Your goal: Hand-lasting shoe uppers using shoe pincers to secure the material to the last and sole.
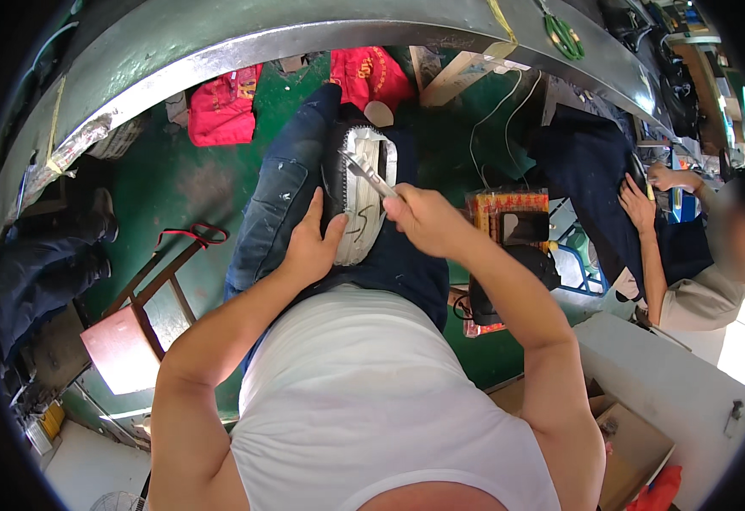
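A dark shoe lies sole side up on my lap. Its pale underside has a dark hand-drawn mark, and a jagged upper edge runs round it. My left hand grips the shoe's left side near the heel end, with thumb and forefinger along the edge. In my right hand is a pair of metal pincers, slanting over the shoe. The pincers' head is at the shoe's upper left edge; whether it bites the material I cannot make out. My palm hides the pincers' handles.
A grey metal bench edge curves across the far side, with green-handled scissors on it. Red cloths lie beyond my knees. At left stands a stool. A co-worker sits at right, beside a black bag.
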The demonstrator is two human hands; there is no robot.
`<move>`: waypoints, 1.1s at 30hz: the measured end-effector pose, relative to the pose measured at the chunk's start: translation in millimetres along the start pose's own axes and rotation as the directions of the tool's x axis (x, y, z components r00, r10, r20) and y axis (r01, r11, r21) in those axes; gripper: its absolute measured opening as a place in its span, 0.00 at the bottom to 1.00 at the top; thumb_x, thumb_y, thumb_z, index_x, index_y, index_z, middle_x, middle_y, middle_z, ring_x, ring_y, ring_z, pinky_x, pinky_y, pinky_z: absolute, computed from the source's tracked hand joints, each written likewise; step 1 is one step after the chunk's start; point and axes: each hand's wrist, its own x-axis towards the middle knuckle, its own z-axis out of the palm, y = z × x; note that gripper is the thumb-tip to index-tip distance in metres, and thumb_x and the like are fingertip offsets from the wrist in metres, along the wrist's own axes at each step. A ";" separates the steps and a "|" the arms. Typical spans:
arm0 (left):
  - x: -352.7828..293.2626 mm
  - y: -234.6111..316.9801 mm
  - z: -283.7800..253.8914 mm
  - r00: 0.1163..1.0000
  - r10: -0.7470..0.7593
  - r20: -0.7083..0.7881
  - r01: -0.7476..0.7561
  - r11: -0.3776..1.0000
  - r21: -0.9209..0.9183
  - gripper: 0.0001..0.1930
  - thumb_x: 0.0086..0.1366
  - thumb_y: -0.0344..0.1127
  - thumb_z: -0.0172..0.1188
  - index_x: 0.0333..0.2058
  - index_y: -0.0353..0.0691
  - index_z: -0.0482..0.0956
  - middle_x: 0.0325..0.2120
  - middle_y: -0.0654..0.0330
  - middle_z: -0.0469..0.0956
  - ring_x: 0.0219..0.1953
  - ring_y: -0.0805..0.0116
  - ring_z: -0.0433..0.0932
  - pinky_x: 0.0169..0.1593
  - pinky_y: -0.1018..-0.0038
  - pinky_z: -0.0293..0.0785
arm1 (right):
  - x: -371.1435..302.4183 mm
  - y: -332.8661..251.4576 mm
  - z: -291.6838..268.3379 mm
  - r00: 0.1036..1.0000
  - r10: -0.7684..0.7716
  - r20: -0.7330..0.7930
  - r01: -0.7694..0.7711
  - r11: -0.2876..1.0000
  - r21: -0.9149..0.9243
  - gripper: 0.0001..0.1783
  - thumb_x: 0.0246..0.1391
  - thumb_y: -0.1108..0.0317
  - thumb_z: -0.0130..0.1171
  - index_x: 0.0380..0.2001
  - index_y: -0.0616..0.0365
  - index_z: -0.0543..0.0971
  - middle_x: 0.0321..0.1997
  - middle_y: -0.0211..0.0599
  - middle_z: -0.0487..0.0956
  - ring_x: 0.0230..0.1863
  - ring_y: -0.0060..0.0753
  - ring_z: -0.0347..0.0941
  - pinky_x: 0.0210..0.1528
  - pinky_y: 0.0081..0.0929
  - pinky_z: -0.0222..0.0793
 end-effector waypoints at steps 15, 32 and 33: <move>7.9 29.3 -37.0 0.972 0.028 0.233 -0.092 0.959 0.268 0.54 0.54 0.40 0.69 0.71 0.40 0.41 0.55 0.34 0.71 0.56 0.43 0.74 0.60 0.65 0.68 | -32.1 43.1 43.8 0.978 0.137 -0.154 -0.045 0.871 0.490 0.23 0.68 0.53 0.46 0.38 0.67 0.74 0.30 0.43 0.80 0.30 0.36 0.77 0.37 0.32 0.72; 111.9 72.5 -40.7 0.982 0.089 0.169 -0.089 0.996 -0.006 0.41 0.54 0.49 0.73 0.54 0.19 0.70 0.46 0.42 0.79 0.45 0.60 0.80 0.51 0.68 0.75 | -55.3 67.4 80.3 0.952 0.092 -0.293 0.139 0.722 0.678 0.19 0.63 0.70 0.54 0.55 0.64 0.69 0.40 0.30 0.76 0.38 0.23 0.73 0.45 0.22 0.69; 104.0 45.0 -26.5 0.966 0.209 0.155 -0.203 0.978 -0.054 0.39 0.54 0.47 0.73 0.56 0.22 0.70 0.46 0.41 0.79 0.46 0.58 0.80 0.52 0.68 0.75 | -59.7 59.0 76.7 0.950 0.122 -0.287 0.108 0.734 0.670 0.18 0.63 0.70 0.54 0.55 0.64 0.70 0.40 0.31 0.76 0.38 0.22 0.73 0.46 0.22 0.69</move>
